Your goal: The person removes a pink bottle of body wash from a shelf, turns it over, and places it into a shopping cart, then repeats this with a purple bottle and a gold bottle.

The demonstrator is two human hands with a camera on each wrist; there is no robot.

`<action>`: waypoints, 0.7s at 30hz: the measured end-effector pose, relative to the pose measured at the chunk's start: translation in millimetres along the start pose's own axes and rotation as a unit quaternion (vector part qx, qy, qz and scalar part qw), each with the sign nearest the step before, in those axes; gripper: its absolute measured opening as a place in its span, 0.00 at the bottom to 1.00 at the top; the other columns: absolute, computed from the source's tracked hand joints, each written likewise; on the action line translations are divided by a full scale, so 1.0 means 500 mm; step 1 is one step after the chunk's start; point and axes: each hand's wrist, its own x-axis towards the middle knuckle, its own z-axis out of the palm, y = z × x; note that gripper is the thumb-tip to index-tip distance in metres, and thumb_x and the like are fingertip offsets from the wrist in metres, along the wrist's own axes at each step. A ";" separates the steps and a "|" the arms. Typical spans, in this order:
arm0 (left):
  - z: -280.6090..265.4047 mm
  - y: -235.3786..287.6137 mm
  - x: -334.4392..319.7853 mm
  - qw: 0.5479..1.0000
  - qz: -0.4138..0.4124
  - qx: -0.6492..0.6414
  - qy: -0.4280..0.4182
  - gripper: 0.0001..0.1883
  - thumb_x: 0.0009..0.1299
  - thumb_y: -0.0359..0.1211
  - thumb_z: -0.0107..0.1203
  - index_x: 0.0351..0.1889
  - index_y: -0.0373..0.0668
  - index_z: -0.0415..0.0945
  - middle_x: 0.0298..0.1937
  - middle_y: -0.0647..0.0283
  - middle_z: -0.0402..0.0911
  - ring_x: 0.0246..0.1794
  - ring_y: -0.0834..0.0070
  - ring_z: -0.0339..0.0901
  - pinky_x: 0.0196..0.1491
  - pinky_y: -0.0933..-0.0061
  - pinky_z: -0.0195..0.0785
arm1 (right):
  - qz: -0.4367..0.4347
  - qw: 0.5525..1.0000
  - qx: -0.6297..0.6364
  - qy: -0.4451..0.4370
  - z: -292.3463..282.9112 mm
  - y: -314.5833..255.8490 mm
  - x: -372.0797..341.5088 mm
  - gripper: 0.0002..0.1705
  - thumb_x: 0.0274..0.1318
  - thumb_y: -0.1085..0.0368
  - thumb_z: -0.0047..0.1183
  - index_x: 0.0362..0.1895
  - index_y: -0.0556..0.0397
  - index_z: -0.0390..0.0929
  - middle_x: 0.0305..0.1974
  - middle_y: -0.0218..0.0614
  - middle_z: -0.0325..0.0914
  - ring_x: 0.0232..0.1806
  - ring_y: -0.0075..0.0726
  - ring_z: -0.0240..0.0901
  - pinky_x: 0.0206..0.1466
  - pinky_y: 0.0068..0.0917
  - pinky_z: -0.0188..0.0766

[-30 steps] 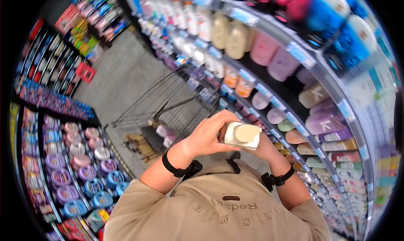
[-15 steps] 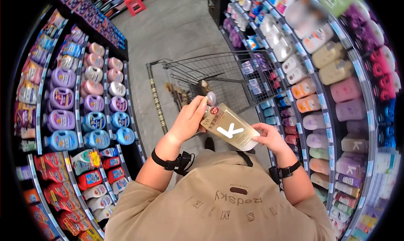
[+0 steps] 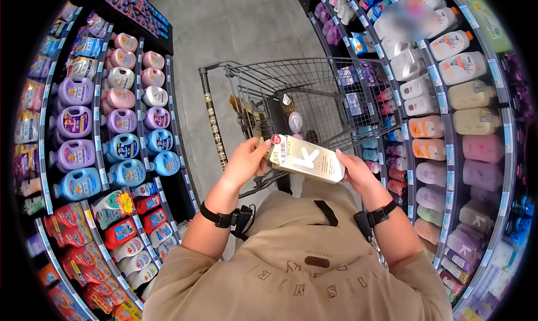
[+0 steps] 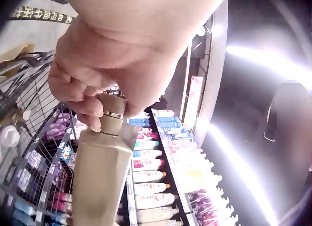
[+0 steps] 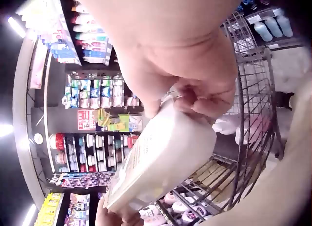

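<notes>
**Between my two hands, a bottle with a white K**

Close in front of my body, on the near side of the metal trolley (image 3: 231,70), I hold a gold-beige bottle (image 3: 307,160), lying aslant, with its large white K facing up. My left hand (image 3: 246,165) has the cap (image 4: 113,108) pinched between thumb and curled fingers; this cap is on the bottle. My right hand (image 3: 361,175) grips the opposite end, the base, also with thumb and fingers. So both grips are closed only as far as the bottle permits.

Inside the trolley lies a pale lilac bottle (image 3: 296,122), beyond the one I hold. To my left, the shelf carries purple jugs (image 3: 74,122), and blue jugs (image 3: 80,183) stand just beside them. To my right are white bottles with orange labels (image 3: 428,149). Each wrist wears a black strap (image 3: 216,215), and my shirt (image 3: 330,259) is beige.
</notes>
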 end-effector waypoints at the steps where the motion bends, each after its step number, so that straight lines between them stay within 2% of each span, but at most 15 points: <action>1: 0.004 -0.002 0.020 1.000 -0.009 -0.023 -0.011 0.20 0.82 0.48 0.54 0.39 0.40 0.78 0.21 0.64 0.78 0.15 0.82 0.71 0.20 0.78 0.60 | 0.015 0.999 -0.022 -0.031 -0.016 -0.001 0.027 0.30 0.73 0.37 0.53 0.47 0.53 0.84 0.30 0.24 0.80 0.23 0.18 0.68 0.26 0.21 0.59; 3: 0.011 -0.003 0.057 0.999 -0.027 -0.042 -0.017 0.18 0.82 0.46 0.55 0.39 0.40 0.78 0.21 0.64 0.78 0.15 0.82 0.71 0.20 0.78 0.60 | 0.020 0.998 -0.007 -0.056 -0.040 -0.009 0.075 0.30 0.73 0.36 0.53 0.48 0.52 0.84 0.29 0.23 0.80 0.21 0.18 0.66 0.25 0.21 0.59; 5: 0.018 0.004 0.100 0.995 -0.057 -0.075 -0.020 0.16 0.80 0.43 0.58 0.36 0.40 0.76 0.22 0.63 0.79 0.16 0.80 0.72 0.20 0.77 0.63 | 0.032 0.999 -0.006 -0.002 -0.053 -0.024 0.128 0.29 0.73 0.37 0.53 0.47 0.50 0.84 0.28 0.23 0.79 0.22 0.17 0.65 0.25 0.21 0.58; 7: 0.029 0.021 0.144 0.992 -0.090 -0.090 -0.018 0.13 0.79 0.41 0.58 0.39 0.40 0.76 0.23 0.64 0.79 0.17 0.80 0.73 0.20 0.78 0.64 | 0.037 0.999 0.018 -0.028 -0.070 -0.057 0.176 0.28 0.73 0.37 0.53 0.48 0.50 0.84 0.29 0.22 0.79 0.23 0.17 0.66 0.26 0.20 0.59; 9: 0.047 0.038 0.187 0.986 -0.109 -0.127 0.020 0.12 0.80 0.39 0.58 0.40 0.40 0.76 0.22 0.64 0.79 0.16 0.81 0.73 0.20 0.79 0.64 | 0.046 0.997 -0.028 -0.060 -0.103 -0.074 0.244 0.28 0.74 0.38 0.53 0.49 0.50 0.84 0.30 0.22 0.79 0.25 0.16 0.66 0.28 0.20 0.61; 11: 0.067 0.038 0.242 0.982 -0.133 -0.133 0.028 0.12 0.80 0.41 0.58 0.42 0.42 0.76 0.22 0.63 0.79 0.15 0.81 0.71 0.20 0.80 0.61 | 0.062 0.997 -0.023 -0.043 -0.119 -0.082 0.311 0.28 0.74 0.39 0.52 0.52 0.50 0.84 0.31 0.22 0.78 0.25 0.17 0.66 0.28 0.20 0.62; 13: 0.089 0.032 0.300 0.982 -0.103 -0.153 0.035 0.10 0.79 0.38 0.58 0.42 0.42 0.76 0.22 0.63 0.79 0.14 0.81 0.71 0.20 0.79 0.61 | 0.066 0.996 -0.017 -0.061 -0.143 -0.083 0.390 0.28 0.74 0.39 0.52 0.53 0.50 0.84 0.32 0.22 0.78 0.26 0.17 0.67 0.28 0.20 0.64; 14: 0.099 0.031 0.331 0.984 -0.113 -0.135 0.031 0.09 0.79 0.36 0.60 0.40 0.42 0.74 0.22 0.63 0.79 0.14 0.81 0.70 0.19 0.78 0.61 | 0.070 0.996 -0.047 -0.026 -0.148 -0.087 0.423 0.28 0.75 0.41 0.51 0.60 0.50 0.81 0.33 0.22 0.79 0.27 0.17 0.68 0.29 0.21 0.67; 15: 0.111 0.033 0.361 0.983 -0.124 -0.134 0.026 0.09 0.79 0.36 0.60 0.40 0.42 0.74 0.22 0.63 0.79 0.14 0.81 0.70 0.19 0.78 0.61 | 0.081 0.996 -0.041 -0.023 -0.147 -0.093 0.449 0.28 0.75 0.41 0.51 0.60 0.50 0.81 0.33 0.22 0.79 0.27 0.17 0.68 0.29 0.21 0.67; 17: 0.141 0.037 0.415 0.991 -0.115 -0.065 0.035 0.12 0.78 0.36 0.61 0.38 0.41 0.71 0.21 0.62 0.78 0.15 0.80 0.71 0.18 0.77 0.61 | 0.089 0.996 0.000 -0.009 -0.151 -0.095 0.501 0.32 0.76 0.44 0.51 0.71 0.51 0.73 0.43 0.28 0.80 0.29 0.19 0.70 0.32 0.22 0.71; 18: 0.157 0.046 0.445 0.990 -0.123 -0.035 0.054 0.14 0.78 0.36 0.61 0.36 0.40 0.68 0.21 0.62 0.77 0.14 0.78 0.71 0.18 0.75 0.62 | 0.100 0.995 -0.019 -0.016 -0.153 -0.094 0.534 0.37 0.76 0.47 0.50 0.80 0.50 0.60 0.55 0.33 0.77 0.30 0.21 0.73 0.34 0.24 0.75; 19: 0.167 0.035 0.478 0.989 -0.132 -0.032 0.052 0.14 0.78 0.36 0.61 0.36 0.40 0.68 0.21 0.62 0.77 0.14 0.78 0.71 0.18 0.75 0.62 | 0.108 0.994 -0.014 -0.018 -0.157 -0.092 0.563 0.37 0.76 0.47 0.50 0.80 0.50 0.60 0.55 0.33 0.77 0.30 0.21 0.73 0.34 0.24 0.75; 21: 0.181 0.007 0.539 0.990 -0.111 -0.013 0.089 0.14 0.78 0.36 0.61 0.37 0.39 0.68 0.21 0.62 0.76 0.14 0.78 0.71 0.18 0.74 0.63 | 0.110 0.993 -0.015 -0.037 -0.149 -0.086 0.611 0.40 0.75 0.50 0.51 0.83 0.51 0.54 0.70 0.39 0.70 0.33 0.24 0.76 0.36 0.26 0.77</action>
